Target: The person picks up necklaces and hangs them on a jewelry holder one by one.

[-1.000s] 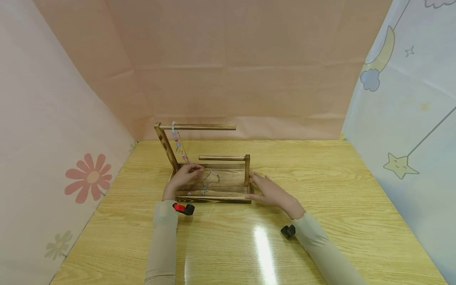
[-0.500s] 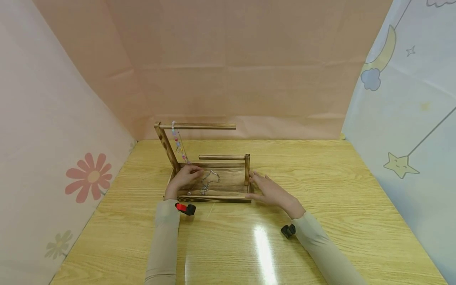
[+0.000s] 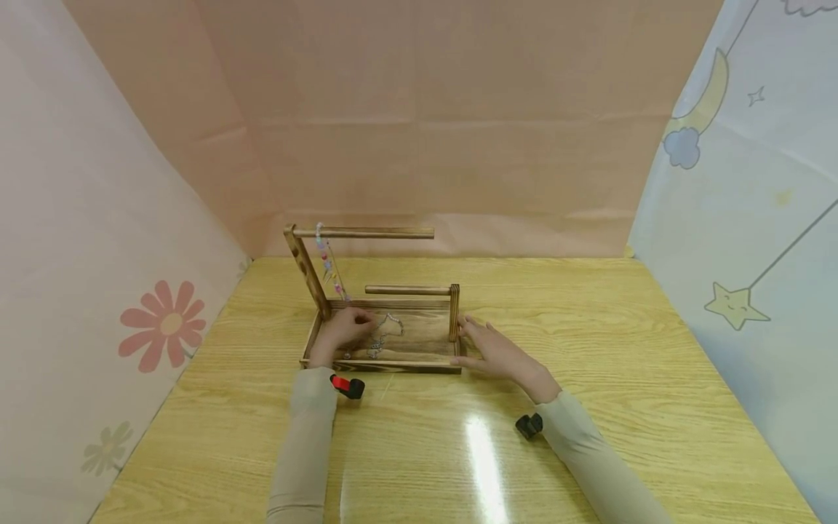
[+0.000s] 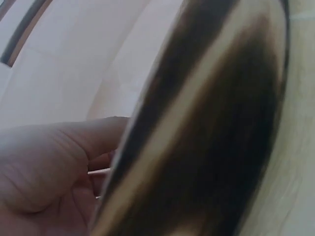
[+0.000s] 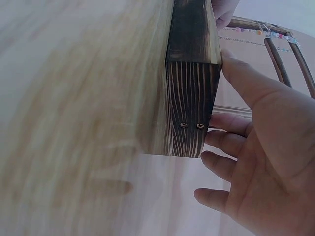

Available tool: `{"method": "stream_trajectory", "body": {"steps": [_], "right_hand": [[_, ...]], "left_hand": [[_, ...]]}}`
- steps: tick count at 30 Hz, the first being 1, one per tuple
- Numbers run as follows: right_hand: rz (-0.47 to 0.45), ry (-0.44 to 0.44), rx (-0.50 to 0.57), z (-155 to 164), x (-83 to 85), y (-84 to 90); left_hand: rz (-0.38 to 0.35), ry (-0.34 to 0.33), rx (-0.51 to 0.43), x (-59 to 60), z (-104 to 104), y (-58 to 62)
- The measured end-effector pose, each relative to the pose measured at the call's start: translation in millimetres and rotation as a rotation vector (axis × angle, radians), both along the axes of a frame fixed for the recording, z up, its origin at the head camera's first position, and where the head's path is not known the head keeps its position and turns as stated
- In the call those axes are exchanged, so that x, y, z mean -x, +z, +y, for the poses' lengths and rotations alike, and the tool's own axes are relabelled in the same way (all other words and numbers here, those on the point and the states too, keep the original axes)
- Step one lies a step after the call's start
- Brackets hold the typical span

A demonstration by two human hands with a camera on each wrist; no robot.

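My left hand [image 3: 345, 329] is low over the left part of a brown wooden jewelry stand's tray [image 3: 425, 350], fingers bent and thumb close to the index fingertip. I cannot tell whether a fine chain lies between them. To its right a silvery chain [image 3: 402, 327] lies loosely looped on the tray floor. A small round silvery piece [image 3: 348, 356] lies by the front wall. In the left wrist view, the front wall [image 4: 206, 113] hides the left fingertips. My right hand [image 3: 495, 351] rests its fairly straight fingers and thumb against the stand's right end [image 5: 193, 105].
A colorful beaded strand [image 3: 325, 262] and a thin chain [image 5: 241, 41] hang at the left of the upper rod [image 3: 386, 233]. The lower rod [image 3: 406, 290] juts left from the short right post [image 3: 455, 313]. The wooden table [image 3: 556, 306] surrounds the stand.
My left hand has shifted slightly right within the tray, its fingers bending more. The right hand has stayed at the stand's end.
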State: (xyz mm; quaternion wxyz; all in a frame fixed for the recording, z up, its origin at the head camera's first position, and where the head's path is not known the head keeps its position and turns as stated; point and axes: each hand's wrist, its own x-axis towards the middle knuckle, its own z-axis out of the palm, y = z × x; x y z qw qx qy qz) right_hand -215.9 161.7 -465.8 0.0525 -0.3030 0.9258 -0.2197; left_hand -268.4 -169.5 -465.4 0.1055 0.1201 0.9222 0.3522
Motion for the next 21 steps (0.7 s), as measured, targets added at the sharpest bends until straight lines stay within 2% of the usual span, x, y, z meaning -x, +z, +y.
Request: {"method": "stream_trajectory", "body": {"steps": [5, 9, 21], "right_hand": [[-0.004, -0.003, -0.006, 0, -0.3, 0.1], [-0.001, -0.003, -0.003, 1, 0.0, -1.3], [0.003, -0.009, 0.009, 1, 1.8, -3.6]], "left_hand": [[-0.050, 0.089, 0.003, 0.6, 8, -5.5], [-0.078, 0.135, -0.003, 0.1, 13, -6.0], [-0.001, 0.161, -0.009, 0.1, 19, -6.7]]}}
